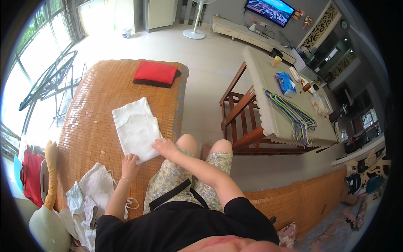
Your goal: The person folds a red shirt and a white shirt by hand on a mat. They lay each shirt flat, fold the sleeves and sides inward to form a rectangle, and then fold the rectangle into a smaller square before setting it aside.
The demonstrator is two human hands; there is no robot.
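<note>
A white folded cloth garment lies on the brown tile-like mat of the seat. My left hand touches its near left corner, fingers bent over the edge. At its near right edge rests my right hand, with the fingers on the fabric. Whether either hand grips the cloth or only presses on it cannot be told. Farther away on the same mat sits a folded red and black cloth. Beside my left forearm lies a loose pile of pale clothes.
To the right stands a covered table with plastic hangers, a blue tissue pack and a yellow-lidded jar. A long-necked plush toy and a red bag are at the left. A white fan stands ahead.
</note>
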